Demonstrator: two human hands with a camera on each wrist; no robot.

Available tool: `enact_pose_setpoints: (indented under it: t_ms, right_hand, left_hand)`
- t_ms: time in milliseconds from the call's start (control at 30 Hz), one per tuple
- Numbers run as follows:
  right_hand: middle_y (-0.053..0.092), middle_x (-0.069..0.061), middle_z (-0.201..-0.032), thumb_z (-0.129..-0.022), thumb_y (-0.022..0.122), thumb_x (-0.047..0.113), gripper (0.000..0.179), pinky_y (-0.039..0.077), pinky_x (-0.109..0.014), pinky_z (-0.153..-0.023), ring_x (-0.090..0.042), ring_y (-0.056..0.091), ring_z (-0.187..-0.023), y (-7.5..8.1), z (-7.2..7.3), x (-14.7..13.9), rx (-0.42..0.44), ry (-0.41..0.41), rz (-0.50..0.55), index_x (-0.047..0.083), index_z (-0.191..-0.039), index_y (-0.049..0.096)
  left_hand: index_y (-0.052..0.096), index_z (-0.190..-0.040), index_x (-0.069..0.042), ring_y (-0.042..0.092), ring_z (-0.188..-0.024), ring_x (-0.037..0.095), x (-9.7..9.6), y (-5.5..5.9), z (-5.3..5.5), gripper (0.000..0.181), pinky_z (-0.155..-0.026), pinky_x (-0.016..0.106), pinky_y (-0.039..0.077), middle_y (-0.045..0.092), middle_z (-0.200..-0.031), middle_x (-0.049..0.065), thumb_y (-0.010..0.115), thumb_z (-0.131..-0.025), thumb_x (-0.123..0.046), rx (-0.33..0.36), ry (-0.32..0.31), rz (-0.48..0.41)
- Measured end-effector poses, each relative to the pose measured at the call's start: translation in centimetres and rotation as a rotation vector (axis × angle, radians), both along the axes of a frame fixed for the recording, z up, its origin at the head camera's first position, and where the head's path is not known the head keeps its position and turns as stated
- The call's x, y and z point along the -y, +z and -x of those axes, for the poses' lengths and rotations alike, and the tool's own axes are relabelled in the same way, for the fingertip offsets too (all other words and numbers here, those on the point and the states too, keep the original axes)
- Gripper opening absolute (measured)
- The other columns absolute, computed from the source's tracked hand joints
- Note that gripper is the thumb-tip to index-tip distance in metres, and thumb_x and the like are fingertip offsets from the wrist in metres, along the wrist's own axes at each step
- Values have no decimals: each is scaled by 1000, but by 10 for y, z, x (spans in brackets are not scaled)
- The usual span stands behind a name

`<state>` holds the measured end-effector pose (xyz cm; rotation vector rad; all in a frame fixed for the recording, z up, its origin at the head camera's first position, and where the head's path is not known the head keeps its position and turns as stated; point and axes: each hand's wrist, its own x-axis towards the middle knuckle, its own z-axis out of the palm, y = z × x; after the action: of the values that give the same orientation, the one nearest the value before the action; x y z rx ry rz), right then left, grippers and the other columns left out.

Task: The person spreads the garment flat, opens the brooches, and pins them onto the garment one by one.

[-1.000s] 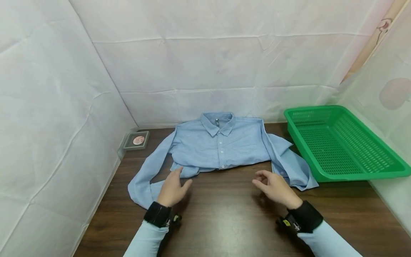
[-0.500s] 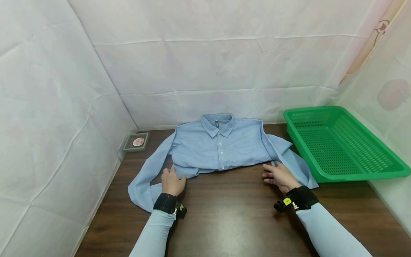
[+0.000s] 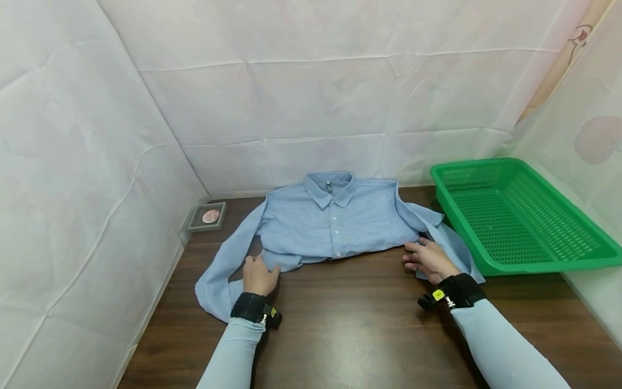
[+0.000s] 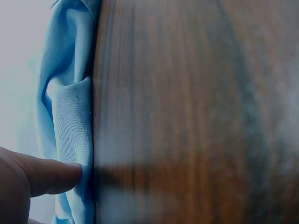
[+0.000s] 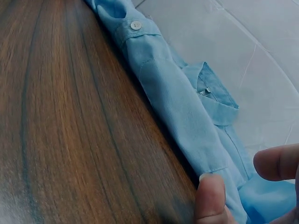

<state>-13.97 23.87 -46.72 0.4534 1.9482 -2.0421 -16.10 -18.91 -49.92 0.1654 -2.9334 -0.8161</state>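
Note:
A light blue button-up shirt [image 3: 301, 224] lies near the back of the table, collar toward the wall, its lower part folded under. My left hand [image 3: 259, 276] is at its lower left edge, beside the left sleeve [image 3: 218, 278]. In the left wrist view the straight thumb [image 4: 56, 176] touches the folded cloth [image 4: 72, 116]; the other fingers are mostly hidden. At the lower right corner, my right hand [image 3: 430, 260] is over part of the right sleeve [image 3: 457, 246]. The right wrist view has its thumb [image 5: 211, 196] by the shirt edge, with a wide gap to another finger [image 5: 275, 162].
A green plastic basket [image 3: 466, 237] stands to the right, close to the right sleeve. A small grey square dish [image 3: 218, 216] with a round pink piece sits at the back left. White cloth walls [image 3: 311, 97] enclose the brown wooden table [image 3: 340, 324].
Both hands have reached the shirt's lower corners. My left hand has stayed there over the last half second, while my right hand has shifted slightly right and away from me.

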Motion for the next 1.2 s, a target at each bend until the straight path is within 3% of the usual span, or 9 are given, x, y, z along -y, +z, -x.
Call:
enact_pose_setpoints:
  t_ms: [233,333,467,600,733,933,1033,1133,1200]
  right_hand:
    - [35,-24,-137,-103,45,18,78,54,-29,-81,-18,63,-95,-3,10,-6,36,-15,59,0,-151,-13]
    - [44,-20,-126,-102,47,14,65,54,-27,-79,-17,64,-91,-4,14,-8,50,-26,67,-6,-150,9]
    - [51,-15,-109,-100,51,12,40,54,-24,-73,-14,62,-82,-5,18,-7,43,-34,18,-6,-133,36]
    - [46,-14,-109,-99,50,10,49,54,-23,-72,-13,60,-79,-6,22,-3,46,-89,50,-6,-139,27]
    - [44,-16,-113,-99,48,6,70,55,-24,-75,-13,63,-77,-6,24,-4,57,-135,102,-5,-150,2]
    - [52,-9,-97,-99,51,7,37,54,-22,-67,-10,60,-70,-6,28,-10,57,-126,60,-1,-131,35]
    - [52,-7,-93,-99,51,8,45,53,-20,-64,-8,59,-69,-5,31,-11,52,-117,44,-2,-138,32]
    - [51,-8,-97,-99,51,8,65,53,-18,-65,-7,59,-69,-5,34,-10,48,-107,35,-6,-149,12]
    - [51,-8,-97,-99,50,8,55,53,-18,-65,-7,59,-69,-5,37,-11,58,-101,31,-4,-145,22]
  left_hand:
    - [55,-122,16,51,-104,43,0,3,2,60,-87,52,45,48,-114,30,72,-85,-29,5,-1,43]
    - [57,-119,14,53,-101,42,-1,5,4,55,-85,51,46,50,-112,28,72,-85,-27,16,-11,63]
    - [59,-118,10,54,-101,40,-2,5,7,49,-84,50,46,52,-109,24,70,-87,-27,45,-22,68]
    - [61,-115,6,54,-102,38,-3,4,8,44,-83,50,46,54,-108,21,69,-88,-27,50,-24,72]
    - [63,-109,3,54,-100,36,-3,4,8,36,-82,48,46,55,-105,18,68,-89,-26,28,-29,54]
    - [64,-100,0,56,-92,31,-4,11,10,23,-77,45,47,58,-96,13,62,-93,-22,-76,-68,-10]
    - [63,-96,-2,57,-86,29,-5,16,13,18,-74,45,47,60,-90,12,60,-94,-20,-130,-91,-51]
    - [60,-93,-4,55,-74,25,-5,20,17,15,-66,41,45,59,-80,9,58,-95,-19,-168,-110,-87]
    - [59,-93,-6,52,-67,23,-5,22,19,15,-61,38,42,56,-73,6,56,-96,-20,-179,-116,-111]
